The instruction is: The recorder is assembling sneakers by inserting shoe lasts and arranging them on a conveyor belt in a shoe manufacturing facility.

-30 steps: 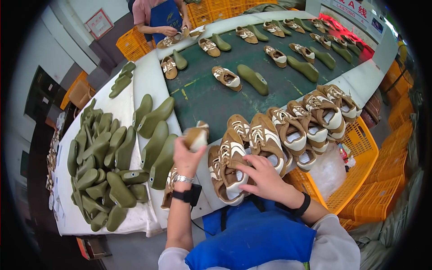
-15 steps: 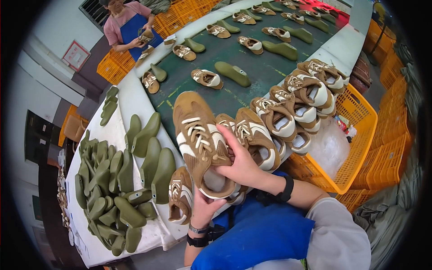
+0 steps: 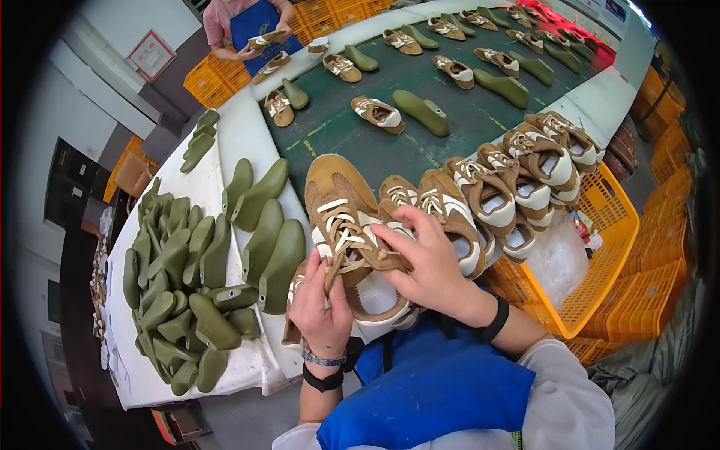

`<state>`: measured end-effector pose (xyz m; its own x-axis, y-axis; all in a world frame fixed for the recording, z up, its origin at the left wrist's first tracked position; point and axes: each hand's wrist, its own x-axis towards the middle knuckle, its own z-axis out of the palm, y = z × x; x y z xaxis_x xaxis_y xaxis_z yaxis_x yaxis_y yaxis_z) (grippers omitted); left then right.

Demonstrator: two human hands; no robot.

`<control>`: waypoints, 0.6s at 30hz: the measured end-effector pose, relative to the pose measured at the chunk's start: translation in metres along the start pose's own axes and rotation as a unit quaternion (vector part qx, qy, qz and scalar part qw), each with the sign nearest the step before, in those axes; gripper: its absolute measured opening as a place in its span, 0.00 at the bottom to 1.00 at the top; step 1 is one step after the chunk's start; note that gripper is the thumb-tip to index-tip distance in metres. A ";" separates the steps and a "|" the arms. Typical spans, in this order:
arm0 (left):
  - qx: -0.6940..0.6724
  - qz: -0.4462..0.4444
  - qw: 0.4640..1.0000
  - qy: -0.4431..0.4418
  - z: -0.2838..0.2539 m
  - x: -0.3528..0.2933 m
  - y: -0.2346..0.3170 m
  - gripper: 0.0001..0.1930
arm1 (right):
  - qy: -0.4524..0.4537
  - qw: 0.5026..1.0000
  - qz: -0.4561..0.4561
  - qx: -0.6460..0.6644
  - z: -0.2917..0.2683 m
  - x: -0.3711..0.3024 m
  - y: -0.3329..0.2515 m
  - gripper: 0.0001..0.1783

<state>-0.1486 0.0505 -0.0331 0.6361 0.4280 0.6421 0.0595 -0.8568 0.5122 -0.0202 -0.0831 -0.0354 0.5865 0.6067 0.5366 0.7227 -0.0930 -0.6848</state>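
Observation:
A brown sneaker (image 3: 341, 184) with white laces and white side stripes is in front of me, toe pointing away. My left hand (image 3: 322, 311) pinches the left edge of its opening beside the laces. On the other side, my right hand (image 3: 431, 262) grips the right edge, thumb and fingers near the tongue. The opening is spread, and a pale insole (image 3: 375, 292) shows inside. Another brown sneaker (image 3: 294, 300) lies partly hidden behind my left hand. To the right, a row of matching sneakers (image 3: 454, 202) stands along the table edge.
Green shoe lasts (image 3: 176, 255) are heaped on the white table (image 3: 247, 360) at left. A dark green conveyor belt (image 3: 330, 142) carries sneakers and lasts. A yellow crate (image 3: 600, 277) with clear plastic stands at right. Across the belt, a person in a blue apron (image 3: 255, 30) holds a shoe.
My left hand has moved from under the heel to the left edge of the opening. The sneaker's opening is now spread wider. The whole view has shifted, with surroundings farther right.

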 end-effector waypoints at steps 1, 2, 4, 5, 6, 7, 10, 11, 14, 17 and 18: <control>0.007 0.018 1.000 -0.004 -0.001 0.000 0.001 0.15 | 0.023 1.000 -0.015 -0.006 -0.002 0.002 -0.002 0.30; 0.014 0.035 0.999 -0.009 -0.002 0.000 0.003 0.15 | 0.073 0.991 -0.110 0.010 0.003 0.002 0.001 0.26; 0.025 0.034 0.999 -0.021 -0.007 0.000 0.012 0.15 | 0.028 0.992 -0.121 0.012 -0.002 -0.001 -0.005 0.25; 0.035 0.037 0.998 -0.035 -0.009 0.001 0.015 0.15 | -0.013 0.991 -0.131 0.012 -0.004 -0.002 -0.007 0.24; 0.035 0.036 0.998 -0.035 -0.009 0.000 0.016 0.15 | 0.009 0.989 -0.150 0.012 -0.001 -0.001 -0.007 0.22; 0.034 0.042 0.998 -0.037 -0.009 0.000 0.017 0.15 | 0.008 0.989 -0.149 0.012 -0.003 -0.001 -0.008 0.22; 0.001 0.029 0.999 -0.032 -0.007 -0.002 0.017 0.15 | -0.047 0.988 -0.143 0.021 -0.007 -0.001 -0.006 0.22; -0.030 0.011 0.999 -0.025 -0.008 -0.003 0.018 0.15 | -0.068 0.985 -0.148 0.057 -0.005 0.001 -0.003 0.21; -0.132 -0.061 0.989 -0.012 -0.010 -0.007 0.009 0.15 | -0.120 0.973 -0.159 0.115 -0.006 0.003 -0.001 0.20; -0.160 -0.097 0.981 -0.054 -0.010 -0.003 0.005 0.16 | -0.115 0.975 -0.145 0.124 -0.007 0.002 0.003 0.20; -0.156 -0.097 0.978 -0.095 -0.013 0.000 0.003 0.18 | -0.092 0.983 -0.122 0.107 -0.008 0.002 0.001 0.21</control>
<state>-0.1585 0.0520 -0.0244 0.7695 0.4874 0.4127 -0.0251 -0.6226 0.7821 -0.0155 -0.0883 -0.0317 0.3158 0.7247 0.6125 0.7289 0.2280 -0.6456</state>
